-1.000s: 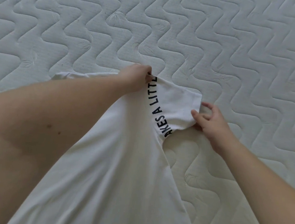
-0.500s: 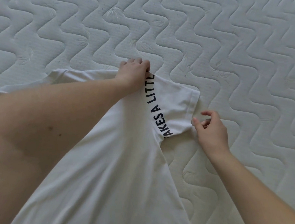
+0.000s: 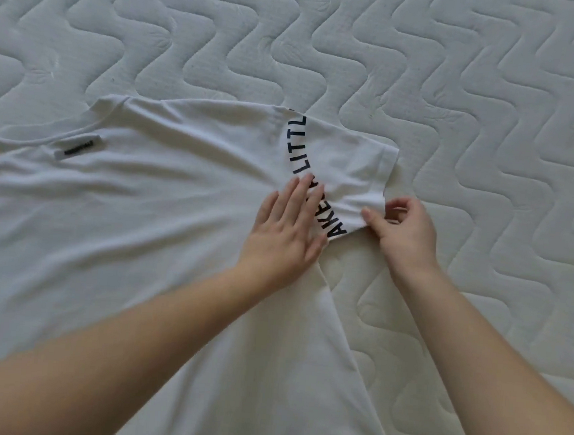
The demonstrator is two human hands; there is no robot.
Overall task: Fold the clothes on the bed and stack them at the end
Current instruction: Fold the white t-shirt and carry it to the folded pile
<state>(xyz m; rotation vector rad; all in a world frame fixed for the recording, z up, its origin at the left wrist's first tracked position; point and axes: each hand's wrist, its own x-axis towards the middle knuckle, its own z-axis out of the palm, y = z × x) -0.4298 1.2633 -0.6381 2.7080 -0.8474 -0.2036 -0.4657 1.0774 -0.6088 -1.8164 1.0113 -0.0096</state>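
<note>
A white cotton T-shirt [image 3: 134,226] lay spread flat on the pale quilted mattress [image 3: 460,93], which was stitched in a wavy zigzag pattern. The shirt covered the left and lower middle of the head view, its hem end running out of frame at the bottom. Its neckline sat at the upper left, with a small rectangular neck label [image 3: 78,147] bearing dark print too small to read.

The right side of the shirt was folded over, so that a curved band of black block lettering [image 3: 301,143] showed along the fold; the letters "LITTL" were readable above, "AKE" below, the rest hidden under fingers. The short sleeve [image 3: 358,168] lay beside this lettering, its hemmed cuff pointing towards the right, resting on the mattress.

The left hand [image 3: 283,230] lay palm down on the shirt, fingers straight and close together, pressing the cloth flat at the fold; its fingertips covered part of the lettering. It grasped nothing.

The right hand [image 3: 404,231] was at the lower edge of the sleeve, just beside the left hand. Its thumb and curled fingers pinched the sleeve edge near the armpit; the thumb lay on top of the cloth, the fingers tucked round beneath it.

Both bare forearms entered from the bottom of the view.
</note>
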